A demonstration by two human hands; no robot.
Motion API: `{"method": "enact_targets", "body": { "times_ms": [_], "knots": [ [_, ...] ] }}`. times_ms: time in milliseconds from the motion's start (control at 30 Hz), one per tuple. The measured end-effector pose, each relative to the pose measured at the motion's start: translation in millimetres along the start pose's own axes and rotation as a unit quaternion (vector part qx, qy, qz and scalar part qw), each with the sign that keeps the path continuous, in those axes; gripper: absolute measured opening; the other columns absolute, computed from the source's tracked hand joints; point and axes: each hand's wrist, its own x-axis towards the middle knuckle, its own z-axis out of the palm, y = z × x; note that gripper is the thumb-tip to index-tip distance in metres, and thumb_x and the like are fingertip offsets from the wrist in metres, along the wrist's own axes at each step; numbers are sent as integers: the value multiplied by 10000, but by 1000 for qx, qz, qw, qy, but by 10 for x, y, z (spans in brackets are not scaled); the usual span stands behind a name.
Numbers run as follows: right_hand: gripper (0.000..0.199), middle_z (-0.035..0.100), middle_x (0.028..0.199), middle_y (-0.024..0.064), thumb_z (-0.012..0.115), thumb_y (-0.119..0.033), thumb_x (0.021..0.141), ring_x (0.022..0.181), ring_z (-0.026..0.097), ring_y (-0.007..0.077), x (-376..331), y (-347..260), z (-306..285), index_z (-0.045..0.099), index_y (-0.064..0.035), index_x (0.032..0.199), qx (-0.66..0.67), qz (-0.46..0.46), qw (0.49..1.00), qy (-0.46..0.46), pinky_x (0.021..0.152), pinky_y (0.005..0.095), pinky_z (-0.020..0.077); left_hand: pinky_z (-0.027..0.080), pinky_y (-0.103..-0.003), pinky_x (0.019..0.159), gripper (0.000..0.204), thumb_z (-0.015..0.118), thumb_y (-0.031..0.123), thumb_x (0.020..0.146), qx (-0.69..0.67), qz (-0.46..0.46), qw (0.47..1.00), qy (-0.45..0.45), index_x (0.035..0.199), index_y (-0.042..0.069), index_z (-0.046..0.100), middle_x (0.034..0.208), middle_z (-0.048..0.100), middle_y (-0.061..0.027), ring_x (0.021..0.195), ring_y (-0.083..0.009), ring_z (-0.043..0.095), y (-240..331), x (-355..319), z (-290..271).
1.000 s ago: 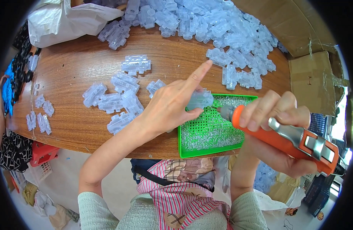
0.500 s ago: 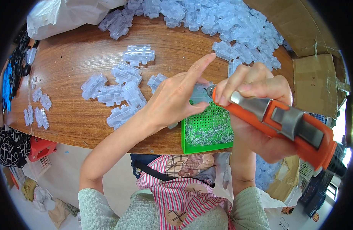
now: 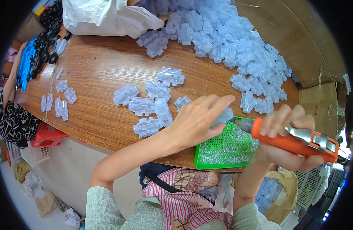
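Clear plastic clip part (image 3: pixel 224 115) pinched by left hand (image 3: pixel 195 122) at frame centre, above green square mesh tray (image 3: pixel 226 150), orange-handled power screwdriver (image 3: pixel 291 139) gripped by right hand (image 3: pixel 286 138) centre right, tip held against part, heap of clear parts (image 3: pixel 230 42) piled upper right on brown wooden table (image 3: pixel 96 80).

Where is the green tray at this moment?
In the head view, the green tray lies at the near edge of the wooden table, right of centre, under the left hand and the orange tool.

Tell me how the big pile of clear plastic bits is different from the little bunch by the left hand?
The big pile is heaped at the table's far right; the small bunch lies flat in the middle. The pile holds far more pieces, stacked; the bunch's pieces lie mostly side by side. Both are pale translucent plastic parts on the wooden table.
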Motion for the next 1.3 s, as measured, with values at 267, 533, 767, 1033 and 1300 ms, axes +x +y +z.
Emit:
{"method": "enact_targets", "body": {
  "times_ms": [267,533,767,1033,1300],
  "knots": [
    [841,488,781,99,534,-738,802,621,561,216,-240,-18,-211,534,81,992,-72,7,996,58,482,326,491,508,-443,792,417,765,229,754,210,-125,970,-3,1086,32,608,953,609,-195,899,-373,609,-117,-97,-640],
    [814,496,794,100,535,-721,814,637,560,213,-399,190,-142,537,73,995,-91,37,994,48,509,337,513,490,-471,827,582,789,337,749,394,-204,880,171,1157,13,529,1081,615,-250,994,-411,597,-1258,413,-920],
    [818,472,798,90,515,-737,817,649,557,218,-570,467,-268,531,62,992,-46,66,997,17,527,350,503,503,-432,863,484,760,207,703,315,-214,911,159,1104,-4,593,1098,593,-225,998,-378,607,-1145,410,-867],
    [844,483,770,88,542,-767,773,634,548,216,-571,651,-246,551,51,979,-26,82,996,9,517,356,502,500,-326,885,470,758,110,752,87,-85,988,91,1188,34,603,1123,582,-96,1023,-199,598,-301,184,-556],
    [829,493,759,84,559,-762,766,631,548,197,-572,644,-228,560,43,962,-72,95,993,2,508,347,503,507,-321,858,598,763,55,722,35,-41,996,76,1284,93,564,1083,658,-92,1009,-182,628,-179,139,-428]
  ]
}}
